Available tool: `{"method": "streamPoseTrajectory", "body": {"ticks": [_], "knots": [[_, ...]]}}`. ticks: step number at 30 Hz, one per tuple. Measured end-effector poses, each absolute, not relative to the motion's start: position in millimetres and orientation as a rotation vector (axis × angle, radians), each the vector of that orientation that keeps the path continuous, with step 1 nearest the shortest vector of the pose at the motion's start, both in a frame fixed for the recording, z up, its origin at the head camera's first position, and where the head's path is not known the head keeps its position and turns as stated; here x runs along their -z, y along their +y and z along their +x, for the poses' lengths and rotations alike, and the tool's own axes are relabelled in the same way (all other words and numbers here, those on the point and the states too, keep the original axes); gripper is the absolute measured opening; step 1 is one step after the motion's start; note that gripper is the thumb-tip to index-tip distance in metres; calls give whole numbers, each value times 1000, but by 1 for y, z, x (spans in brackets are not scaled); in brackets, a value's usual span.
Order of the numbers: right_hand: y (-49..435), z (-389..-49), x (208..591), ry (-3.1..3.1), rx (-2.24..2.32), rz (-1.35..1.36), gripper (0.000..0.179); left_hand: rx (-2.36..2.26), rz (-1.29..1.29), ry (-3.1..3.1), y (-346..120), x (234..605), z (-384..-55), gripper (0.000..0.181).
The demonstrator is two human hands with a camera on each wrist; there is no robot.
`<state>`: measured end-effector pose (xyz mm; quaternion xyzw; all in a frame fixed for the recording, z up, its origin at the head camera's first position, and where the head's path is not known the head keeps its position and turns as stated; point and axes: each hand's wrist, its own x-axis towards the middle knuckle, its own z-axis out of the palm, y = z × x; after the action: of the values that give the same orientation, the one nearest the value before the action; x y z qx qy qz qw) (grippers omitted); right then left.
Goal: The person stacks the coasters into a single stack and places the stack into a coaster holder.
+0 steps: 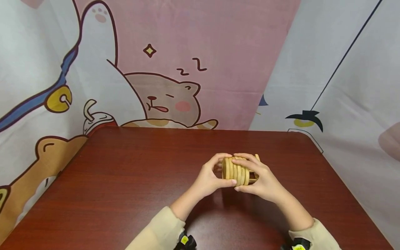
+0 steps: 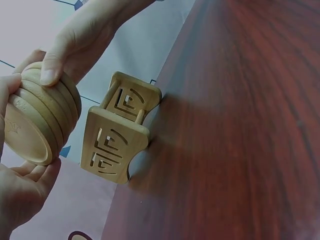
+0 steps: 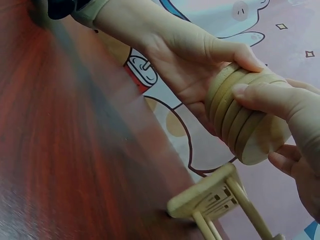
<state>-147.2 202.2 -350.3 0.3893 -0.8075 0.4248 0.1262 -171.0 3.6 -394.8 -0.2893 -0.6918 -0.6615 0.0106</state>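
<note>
A stack of round wooden coasters (image 1: 239,172) is held on edge above the table, its discs pressed face to face. My left hand (image 1: 208,177) grips the stack from the left, thumb at the front and fingers behind. From the right, my right hand (image 1: 263,176) pinches the same stack between thumb and fingers; its thumb (image 2: 50,75) lies across the rims in the left wrist view. Near the hands, a wooden coaster holder (image 2: 114,145) with cut-out side panels and connecting rods stands on the table. In the head view the right hand mostly hides the holder.
The reddish-brown wooden table (image 1: 125,180) spreads around both hands. A cloth with cartoon animals (image 1: 175,100) hangs behind its far edge and along the sides. Each wrist carries a small black camera (image 1: 186,240) on the sleeve.
</note>
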Motion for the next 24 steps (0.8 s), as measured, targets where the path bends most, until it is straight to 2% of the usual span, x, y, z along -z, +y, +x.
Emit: {"method": "streamPoseTrajectory", "body": {"ticks": [10,17,24], "knots": [[209,-155,350,-2357,-1220,1148,79,2111,-917,-2155,5,369,-162,63],[214,-158,350,-2353,-1269,1132,79,2109,-906,-2146,13,381,-172,63],[219,-160,348,-2337,-1247,1139,77,2122,-927,-2148,16,363,-166,62]]}}
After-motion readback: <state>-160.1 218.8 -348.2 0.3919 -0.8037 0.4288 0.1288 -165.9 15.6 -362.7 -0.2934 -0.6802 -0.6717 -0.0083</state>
